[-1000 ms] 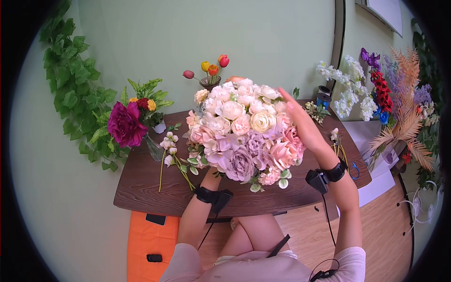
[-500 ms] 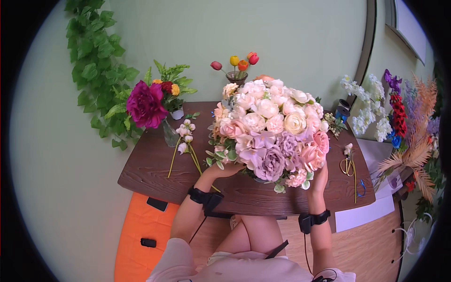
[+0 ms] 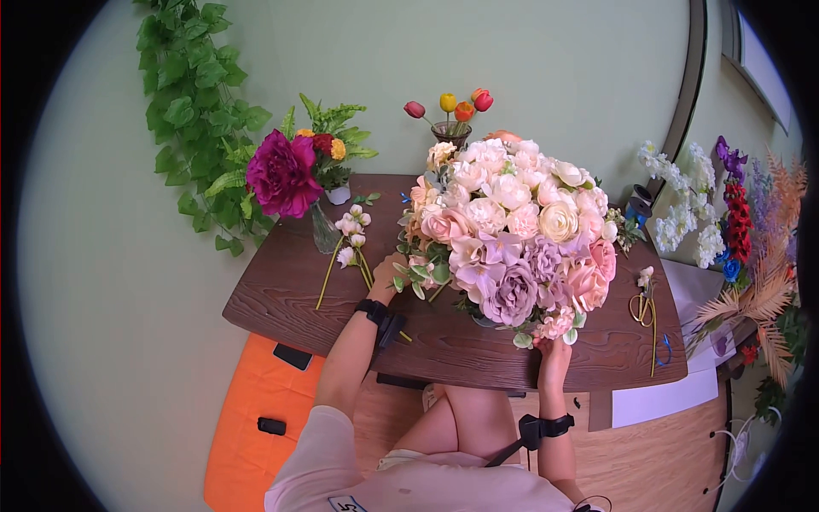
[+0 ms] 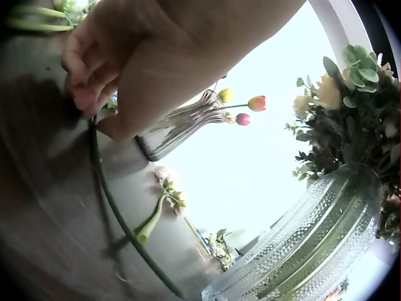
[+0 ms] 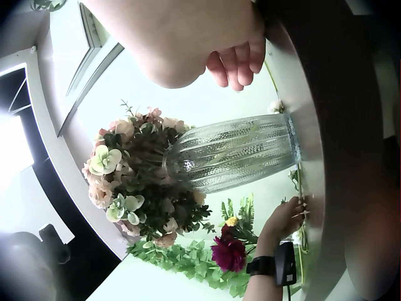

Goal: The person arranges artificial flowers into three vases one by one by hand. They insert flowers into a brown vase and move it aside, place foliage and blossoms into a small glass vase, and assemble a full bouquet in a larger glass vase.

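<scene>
A big round bouquet of pink, cream and lilac flowers (image 3: pixel 512 218) stands in a ribbed clear glass vase (image 5: pixel 241 153), mostly hidden beneath the blooms in the head view. Left of it, my left hand (image 3: pixel 392 273) is down at the tabletop. In the left wrist view its thumb and fingers pinch a long green flower stem (image 4: pixel 119 210). Beside this hand lie pale budded flower sprigs (image 3: pixel 351 230). My right hand (image 3: pixel 554 357) is in front of the bouquet's lower right, fingers loosely bent and holding nothing, fingertips right by the lowest pink bloom.
At the left, a magenta flower with ferns (image 3: pixel 286 175) stands in a small glass vase (image 3: pixel 324 229). Tulips (image 3: pixel 461 109) stand in a vase behind the bouquet. Gold-handled scissors (image 3: pixel 640 309) and another stem lie at the right edge, near tall flowers (image 3: pixel 738 222).
My right hand has come down from the bouquet's right side to its front. My left hand has moved from below the blooms out left to the stems. The head view has shifted.
</scene>
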Demonstrator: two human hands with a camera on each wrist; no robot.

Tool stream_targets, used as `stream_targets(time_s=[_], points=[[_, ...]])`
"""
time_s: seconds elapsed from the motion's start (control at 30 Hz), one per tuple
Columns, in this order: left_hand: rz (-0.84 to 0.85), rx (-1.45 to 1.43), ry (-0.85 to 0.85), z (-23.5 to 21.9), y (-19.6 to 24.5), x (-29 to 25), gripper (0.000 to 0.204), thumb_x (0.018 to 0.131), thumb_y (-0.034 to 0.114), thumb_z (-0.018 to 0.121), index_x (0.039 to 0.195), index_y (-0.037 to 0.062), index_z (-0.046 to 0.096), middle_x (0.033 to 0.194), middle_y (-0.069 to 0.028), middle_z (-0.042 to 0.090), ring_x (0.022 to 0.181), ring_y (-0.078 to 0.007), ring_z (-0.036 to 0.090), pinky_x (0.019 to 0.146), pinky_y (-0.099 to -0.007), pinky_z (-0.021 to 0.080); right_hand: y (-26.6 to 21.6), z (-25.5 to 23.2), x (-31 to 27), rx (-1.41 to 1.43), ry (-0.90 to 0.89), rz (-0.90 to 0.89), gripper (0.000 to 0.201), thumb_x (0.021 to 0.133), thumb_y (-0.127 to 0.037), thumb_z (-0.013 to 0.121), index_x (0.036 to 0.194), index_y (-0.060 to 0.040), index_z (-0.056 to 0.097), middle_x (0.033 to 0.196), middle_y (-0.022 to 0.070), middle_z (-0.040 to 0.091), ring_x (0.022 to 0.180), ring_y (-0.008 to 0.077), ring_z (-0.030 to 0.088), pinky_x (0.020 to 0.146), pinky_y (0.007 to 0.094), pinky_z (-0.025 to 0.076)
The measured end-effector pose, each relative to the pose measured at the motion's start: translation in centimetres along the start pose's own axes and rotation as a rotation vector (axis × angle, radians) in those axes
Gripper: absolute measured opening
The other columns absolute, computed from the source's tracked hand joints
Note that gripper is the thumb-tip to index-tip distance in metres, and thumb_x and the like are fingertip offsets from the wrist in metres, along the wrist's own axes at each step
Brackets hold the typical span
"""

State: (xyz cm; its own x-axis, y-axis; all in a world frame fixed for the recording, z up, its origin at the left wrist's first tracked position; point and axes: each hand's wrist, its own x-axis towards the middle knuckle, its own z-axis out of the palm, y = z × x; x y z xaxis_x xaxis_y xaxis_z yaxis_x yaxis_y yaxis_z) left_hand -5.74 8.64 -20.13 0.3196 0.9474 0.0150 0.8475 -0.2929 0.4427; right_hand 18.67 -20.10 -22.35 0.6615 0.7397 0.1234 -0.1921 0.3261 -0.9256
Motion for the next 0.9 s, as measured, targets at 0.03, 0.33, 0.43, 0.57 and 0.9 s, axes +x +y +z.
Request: stream_targets(time_s=[0.03,0.33,0.43,0.57,0.9], points=[[-0.008,0.019,-0.007,0.5,-0.7,0.8,0.048,0.071,0.041,0.064,0.095,0.0002,0.060,0.097,-0.0229,0.061,0.091,-0.0347,0.061,0.076,-0.0411,0.050,0.2,-0.3,0.0,0.015,-0.018,-0.009,0.030,0.093,-0.025,0.043,0.101,0.0016,0.054,0.089,0.0042,0.057,0.074,0.0108,0.053,0.067,0.0247,0.045],[-0.164,-0.031,0.025,-3.2,-2.9,0.2,0.038,0.072,0.026,0.062,0.096,-0.0029,0.059,0.096,-0.0241,0.061,0.092,-0.0374,0.060,0.077,-0.0423,0.049,0.1,0.1,-0.2,0.094,0.046,-0.020,0.025,0.091,-0.021,0.046,0.087,0.0009,0.056,0.083,0.0085,0.059,0.074,0.0135,0.055,0.070,0.0259,0.043],[0.049,-0.264,0.402,-2.6,-4.8,1.3,0.022,0.081,0.020,0.056,0.083,0.0008,0.046,0.075,-0.0185,0.063,0.067,-0.0330,0.061,0.061,-0.0409,0.047,0.2,0.3,-0.3,0.094,0.056,-0.014,0.023,0.090,-0.021,0.047,0.088,0.0005,0.055,0.084,0.0081,0.059,0.075,0.0135,0.055,0.070,0.0255,0.043],[0.165,-0.628,0.531,-6.5,-2.6,-0.8,0.015,0.090,0.015,0.048,0.087,0.0027,0.041,0.062,-0.0079,0.057,0.054,-0.0134,0.056,0.051,-0.0270,0.042,-0.3,0.4,-0.4,0.098,0.069,0.000,0.023,0.090,-0.022,0.046,0.092,0.0002,0.054,0.082,0.0084,0.059,0.072,0.0137,0.055,0.069,0.0252,0.043],[0.670,-1.036,0.683,-15.7,8.4,-13.8,0.011,0.088,0.002,0.050,0.093,0.0007,0.040,0.066,-0.0041,0.054,0.059,-0.0051,0.052,0.054,-0.0165,0.041,-9.9,3.1,-4.1,0.065,0.075,-0.285,0.031,0.093,-0.025,0.040,0.080,0.0000,0.052,0.070,0.0077,0.056,0.056,0.0099,0.046,0.052,0.0211,0.037]])
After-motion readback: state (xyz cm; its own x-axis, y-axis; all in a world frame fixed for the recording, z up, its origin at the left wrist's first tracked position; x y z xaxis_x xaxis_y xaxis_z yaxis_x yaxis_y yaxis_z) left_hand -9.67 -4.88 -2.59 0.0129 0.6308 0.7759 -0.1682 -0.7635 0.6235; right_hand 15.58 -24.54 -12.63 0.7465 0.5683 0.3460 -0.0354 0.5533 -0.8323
